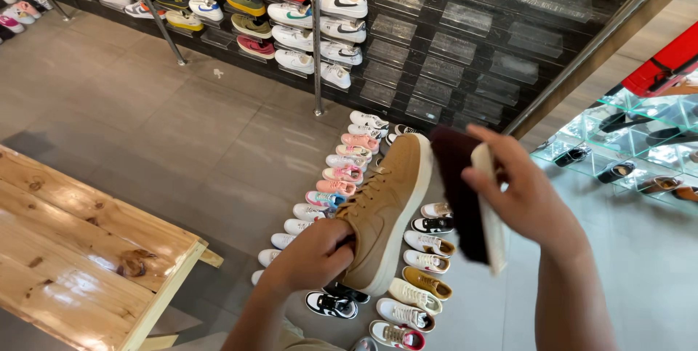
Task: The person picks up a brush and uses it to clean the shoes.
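Holding tan sneaker (382,209), dark brush (465,202)

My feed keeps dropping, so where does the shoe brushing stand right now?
In hand: the left hand holds the tan suede lace-up sneaker up, and the right hand sets a dark-bristled, pale-backed brush at its toe. Done: not visible; no cleaned patch shows. Left: two rows of sneakers on the floor lie untouched.

A shoe shop — wall shelves of sneakers (291,2), more pairs lined on the floor (218,126).
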